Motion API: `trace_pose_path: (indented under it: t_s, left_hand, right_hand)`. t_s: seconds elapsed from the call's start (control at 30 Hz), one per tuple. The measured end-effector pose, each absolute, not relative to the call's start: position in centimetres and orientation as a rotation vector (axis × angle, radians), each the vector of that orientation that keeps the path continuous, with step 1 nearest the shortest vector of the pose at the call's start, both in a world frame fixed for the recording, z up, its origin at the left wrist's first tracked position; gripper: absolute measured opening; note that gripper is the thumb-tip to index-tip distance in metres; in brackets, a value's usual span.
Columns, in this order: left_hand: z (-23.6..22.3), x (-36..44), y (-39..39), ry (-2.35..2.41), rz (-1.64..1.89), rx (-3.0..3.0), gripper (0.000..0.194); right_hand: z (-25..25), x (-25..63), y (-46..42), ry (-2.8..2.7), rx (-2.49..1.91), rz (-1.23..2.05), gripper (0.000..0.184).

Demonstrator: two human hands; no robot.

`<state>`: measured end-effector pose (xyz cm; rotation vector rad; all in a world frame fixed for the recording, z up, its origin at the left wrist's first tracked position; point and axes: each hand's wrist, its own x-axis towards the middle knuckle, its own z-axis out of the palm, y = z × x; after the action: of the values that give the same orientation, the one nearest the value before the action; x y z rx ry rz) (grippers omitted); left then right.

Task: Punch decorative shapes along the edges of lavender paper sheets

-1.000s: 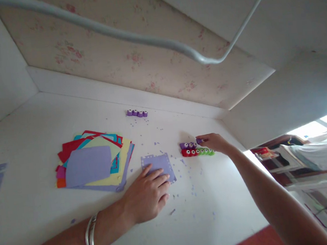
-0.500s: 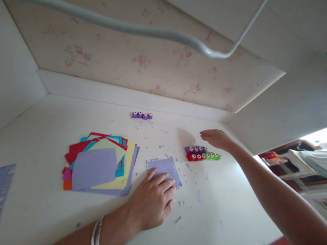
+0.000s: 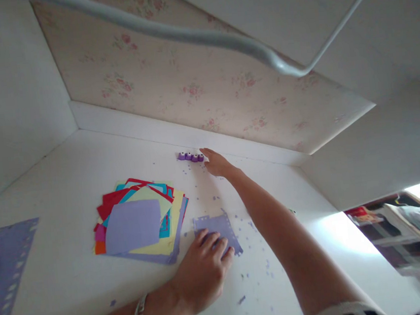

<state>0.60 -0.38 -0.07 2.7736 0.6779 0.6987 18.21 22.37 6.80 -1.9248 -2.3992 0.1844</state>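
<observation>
My left hand (image 3: 202, 272) lies with its fingers spread on a small purple sheet of paper (image 3: 216, 223), whose edges have punched holes. My right hand (image 3: 218, 162) reaches to the back of the white table, at the right end of a row of small purple craft punches (image 3: 190, 156). Its thumb and fingers are apart beside the last punch; whether they touch it I cannot tell. My right forearm hides most of the other punches; only a speck of green (image 3: 292, 211) shows past it.
Left of my left hand is a fanned stack of coloured paper (image 3: 133, 224). A larger purple sheet with a punched edge (image 3: 9, 276) lies at the far left. Purple paper bits (image 3: 268, 266) are scattered about. A low white ledge (image 3: 136, 127) runs along the back; a pale cable (image 3: 183, 34) hangs overhead.
My right hand has moved left and back, from above the red, green and purple punches to the purple row at the rear. My left hand stays on the sheet. The view has shifted slightly.
</observation>
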Motion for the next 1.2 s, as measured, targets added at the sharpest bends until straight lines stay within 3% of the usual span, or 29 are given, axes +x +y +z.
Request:
trace_pose_path:
  t_s: [0.3, 0.5, 0.63, 0.83, 1.2]
  left_hand:
    - [0.4, 0.4, -0.9, 0.614, 0.744, 2.937, 0.024]
    - [0.7, 0.3, -0.9, 0.596, 0.686, 2.940, 0.023]
    - [1.2, 0.2, -0.9, 0.591, 0.619, 2.862, 0.029]
    - [0.6, 0.4, -0.8, 0.615, 0.622, 2.795, 0.030]
    - [0.4, 0.6, -0.6, 0.622, 0.780, 2.885, 0.022]
  right_hand:
    - [7.9, 19.1, 21.0, -2.425, -1.953, 0.195, 0.020]
    - [8.9, 20.4, 13.7, -2.216, -1.972, 0.280, 0.027]
    - [8.4, 22.1, 5.8, -1.836, -1.878, 0.612, 0.031]
    - [5.9, 24.2, -3.4, -1.581, -1.846, 0.804, 0.029]
    - [3.9, 24.0, -5.8, -1.598, -1.733, 0.740, 0.026]
